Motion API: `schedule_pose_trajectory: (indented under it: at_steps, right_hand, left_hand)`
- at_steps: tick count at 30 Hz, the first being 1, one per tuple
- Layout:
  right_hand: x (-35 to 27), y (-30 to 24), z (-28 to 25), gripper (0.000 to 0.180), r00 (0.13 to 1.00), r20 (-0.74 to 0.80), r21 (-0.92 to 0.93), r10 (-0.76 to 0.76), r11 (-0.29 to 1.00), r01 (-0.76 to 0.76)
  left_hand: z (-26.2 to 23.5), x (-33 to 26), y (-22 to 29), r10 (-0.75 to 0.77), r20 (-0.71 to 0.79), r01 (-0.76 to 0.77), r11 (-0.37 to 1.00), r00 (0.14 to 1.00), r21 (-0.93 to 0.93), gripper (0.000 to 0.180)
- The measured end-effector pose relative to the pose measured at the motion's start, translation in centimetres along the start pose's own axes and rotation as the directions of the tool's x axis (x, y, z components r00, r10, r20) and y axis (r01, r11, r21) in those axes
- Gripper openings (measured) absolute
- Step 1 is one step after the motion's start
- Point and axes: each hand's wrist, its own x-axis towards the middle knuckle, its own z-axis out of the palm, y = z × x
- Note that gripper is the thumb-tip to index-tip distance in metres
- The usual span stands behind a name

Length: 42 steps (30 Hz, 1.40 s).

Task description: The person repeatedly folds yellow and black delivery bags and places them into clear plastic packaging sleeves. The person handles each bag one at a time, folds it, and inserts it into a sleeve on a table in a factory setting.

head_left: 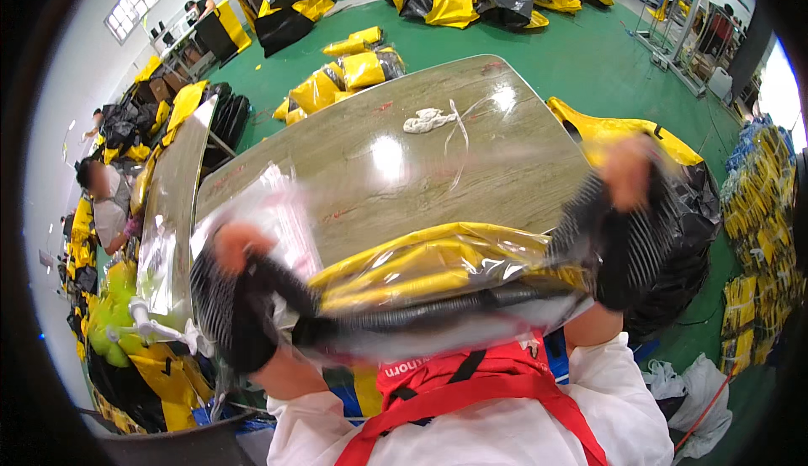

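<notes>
Green flooring runs all round your table (353,171), with yellow-and-black bundles heaped at ten, twelve and two o'clock, and a person sitting among more of them far out at nine.

Your left hand (240,285), at eight o'clock, wears a black ribbed fingerless glove and is blurred. It looks closed on the left end of the bag (438,285), though the fingers themselves cannot be made out. A loose flap of clear film rises just above it.

That bag, clear plastic round a folded yellow-and-black item, stretches across six o'clock between your two hands, at the near table edge and just above your red straps (471,390).

Beyond it, at twelve, a white cord (429,119) lies on the tabletop, well apart from the bag.

Your right hand (627,213), at three o'clock, is gloved the same, raised higher than the left, and also blurred. It seems clamped on the bag's right end.

Watch these points:
- Slick film may slip through a gloved palm, so an end could drop.
- The right end sits higher, so the contents could slide left toward the loose flap and spill out if that end is open.
- Pulling both ends hard could split the film.
- A black-and-yellow pile (673,239) sits just behind your right hand, so a swing could snag it.
</notes>
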Motion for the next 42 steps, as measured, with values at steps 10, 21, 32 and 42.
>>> schedule_pose_trajectory:
  at_steps: [10,21,32,42]
  right_hand:
    - [0.1,19.0,9.8,0.013,0.616,0.756,-0.359,-0.224,0.644,0.676]
    - [4.1,19.2,17.3,0.027,0.422,0.905,-0.377,0.05,0.553,0.743]
    - [11.7,23.2,-0.4,0.042,0.555,0.408,-0.631,0.725,0.663,-0.404]
    - [3.2,20.8,-8.3,0.041,0.396,0.8,-0.288,0.45,0.868,-0.404]
  left_hand:
    - [3.6,8.2,-21.3,-0.235,0.476,0.504,0.638,0.847,-0.582,0.049]
    - [2.6,8.7,-21.1,-0.31,0.29,0.369,0.913,0.905,-0.175,0.04]
    - [0.0,11.3,-16.3,-0.572,0.287,0.477,0.81,0.768,0.34,0.041]
    - [-0.6,2.1,-17.8,-0.187,0.545,0.006,0.949,0.818,0.316,0.04]
